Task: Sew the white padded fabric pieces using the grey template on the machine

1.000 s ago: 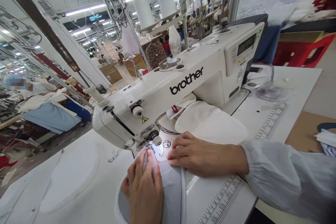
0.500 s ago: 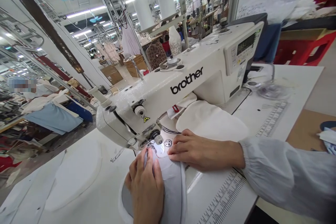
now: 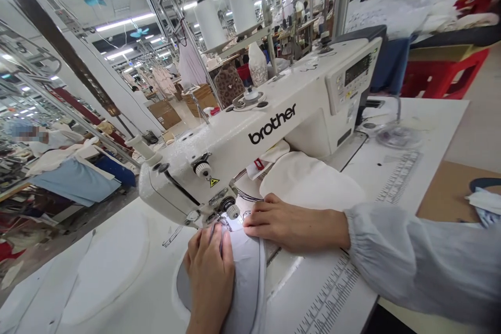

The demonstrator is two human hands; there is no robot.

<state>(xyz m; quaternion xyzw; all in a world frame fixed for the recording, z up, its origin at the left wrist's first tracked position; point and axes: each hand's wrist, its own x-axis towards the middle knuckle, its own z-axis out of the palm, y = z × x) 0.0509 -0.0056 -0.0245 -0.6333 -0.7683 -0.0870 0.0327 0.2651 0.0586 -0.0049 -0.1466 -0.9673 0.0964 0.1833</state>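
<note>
A light grey-white fabric piece [image 3: 247, 276] with a rounded edge and a darker grey layer lies on the bed of the white sewing machine [image 3: 230, 148]. Its far edge is by the lit presser foot [image 3: 225, 222]. My left hand [image 3: 210, 271] rests flat on this piece, fingers apart, tips just in front of the foot. On the right side, my right hand [image 3: 291, 223] has its fingers closed at the far edge of the same fabric; the exact grip is partly hidden. Behind it lies a white fabric piece [image 3: 309, 177] under the machine arm.
A white oval piece [image 3: 109, 266] lies on the table at left. Printed rulers [image 3: 332, 292] mark the table's right side. Thread cones [image 3: 211, 23] stand above the machine. A red stool [image 3: 430, 75] is at back right. Another person [image 3: 47, 135] is far left.
The whole view has shifted slightly, moving the machine a little left in the picture. The right hand and the fabric's far edge are slightly closer to the presser foot; both hands stay on the fabric.
</note>
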